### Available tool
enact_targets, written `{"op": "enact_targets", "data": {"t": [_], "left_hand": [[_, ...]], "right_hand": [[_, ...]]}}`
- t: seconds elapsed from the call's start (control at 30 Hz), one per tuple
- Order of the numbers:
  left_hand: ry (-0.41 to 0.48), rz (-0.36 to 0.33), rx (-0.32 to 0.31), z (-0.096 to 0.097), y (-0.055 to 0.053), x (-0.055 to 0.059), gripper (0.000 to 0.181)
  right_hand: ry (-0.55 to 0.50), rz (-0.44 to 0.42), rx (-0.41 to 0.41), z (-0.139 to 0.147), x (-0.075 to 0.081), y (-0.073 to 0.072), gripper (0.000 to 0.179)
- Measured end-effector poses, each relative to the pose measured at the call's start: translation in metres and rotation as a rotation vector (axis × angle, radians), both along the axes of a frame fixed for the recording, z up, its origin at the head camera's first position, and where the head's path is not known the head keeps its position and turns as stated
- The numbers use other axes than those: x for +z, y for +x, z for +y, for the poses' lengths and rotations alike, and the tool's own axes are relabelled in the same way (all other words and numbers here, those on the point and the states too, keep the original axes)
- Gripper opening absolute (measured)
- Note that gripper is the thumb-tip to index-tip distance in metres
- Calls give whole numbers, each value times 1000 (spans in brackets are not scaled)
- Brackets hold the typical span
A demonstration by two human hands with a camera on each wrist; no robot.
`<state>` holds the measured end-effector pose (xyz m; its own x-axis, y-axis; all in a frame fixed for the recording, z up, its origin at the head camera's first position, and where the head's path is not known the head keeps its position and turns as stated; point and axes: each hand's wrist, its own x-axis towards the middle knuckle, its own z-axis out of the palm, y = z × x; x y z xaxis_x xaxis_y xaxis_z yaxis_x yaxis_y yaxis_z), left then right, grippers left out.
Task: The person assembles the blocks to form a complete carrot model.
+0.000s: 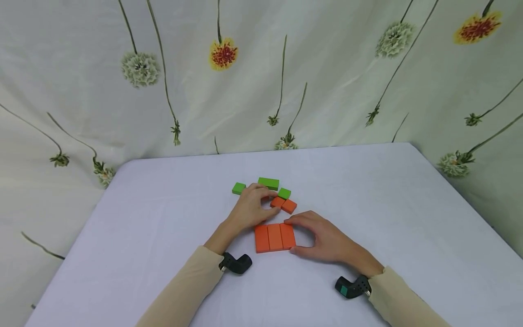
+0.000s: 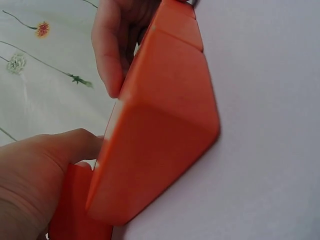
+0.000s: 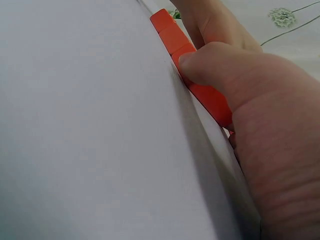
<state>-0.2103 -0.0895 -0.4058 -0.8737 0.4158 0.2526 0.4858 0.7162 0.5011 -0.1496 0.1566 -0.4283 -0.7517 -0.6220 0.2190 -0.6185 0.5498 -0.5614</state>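
Note:
Three long orange blocks (image 1: 275,237) lie side by side on the table, their long sides touching. My right hand (image 1: 323,238) pinches the rightmost one at its two ends, thumb (image 3: 200,62) on the near end and fingers at the far end. My left hand (image 1: 254,208) reaches just behind the row, its thumb and fingers about a small orange block (image 1: 278,202); its fingers partly hide more orange. Another small orange block (image 1: 289,206) lies just right of its fingertips. In the left wrist view, an orange block (image 2: 80,205) shows beside the left thumb.
Behind the left hand lie a long green block (image 1: 268,183) and two small green blocks, one at left (image 1: 239,188) and one at right (image 1: 284,193). A white cloth covers the table (image 1: 143,254). A flower-patterned curtain (image 1: 327,91) hangs behind it.

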Motion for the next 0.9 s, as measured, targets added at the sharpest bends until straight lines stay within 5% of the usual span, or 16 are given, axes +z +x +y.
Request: {"op": "enact_targets", "data": {"t": [0.43, 0.9], "left_hand": [[-25, 7, -2, -1, 0, 2, 34], [71, 147, -56, -10, 15, 13, 31]], "right_hand": [[-6, -3, 8, 0, 3, 1, 59], [-10, -5, 7, 0, 3, 0, 58]]}}
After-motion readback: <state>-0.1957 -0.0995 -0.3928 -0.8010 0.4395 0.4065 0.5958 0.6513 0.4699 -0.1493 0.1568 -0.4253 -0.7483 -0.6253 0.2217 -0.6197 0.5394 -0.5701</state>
